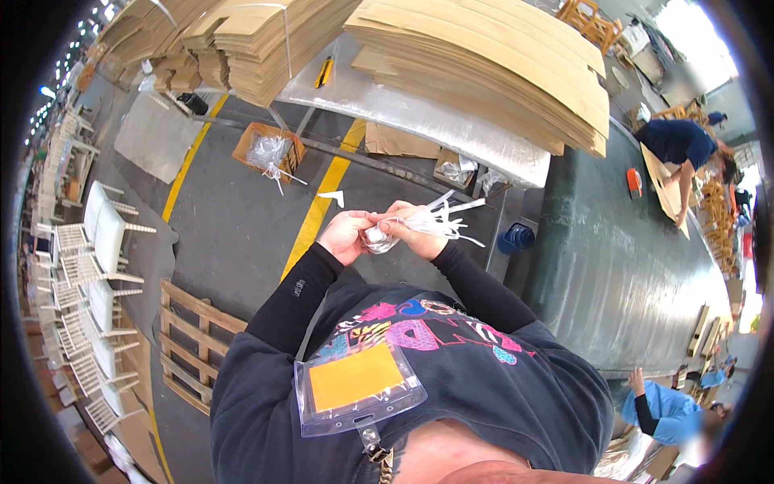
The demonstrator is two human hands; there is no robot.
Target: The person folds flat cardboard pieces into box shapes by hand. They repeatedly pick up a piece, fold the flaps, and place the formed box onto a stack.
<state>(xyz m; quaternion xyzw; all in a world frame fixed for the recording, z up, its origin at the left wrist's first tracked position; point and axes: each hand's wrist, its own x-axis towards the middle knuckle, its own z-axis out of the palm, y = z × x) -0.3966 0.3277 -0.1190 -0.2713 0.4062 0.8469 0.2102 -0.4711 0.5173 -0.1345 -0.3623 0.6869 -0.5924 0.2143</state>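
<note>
In front of my chest, both hands meet around a small bunched-up clear plastic bag (377, 240) with long white strips (446, 219) fanning out to the right. My right hand (418, 235) is closed around the neck of the bundle, and the strips stick out past it. From the other side my left hand (347, 237) pinches the bag end, its fingertips touching the right hand's fingers. What lies inside the bag is too small to make out.
Flattened cardboard stacks (492, 60) and a yellow cutter (324, 72) lie on the metal table (403, 105) ahead. Below stands a carton (242, 147) of bagged strips. At right, a person handles cardboard on a green conveyor (601, 242) near an orange tool (634, 183). White chairs (109, 226) and a pallet (189, 343) stand left.
</note>
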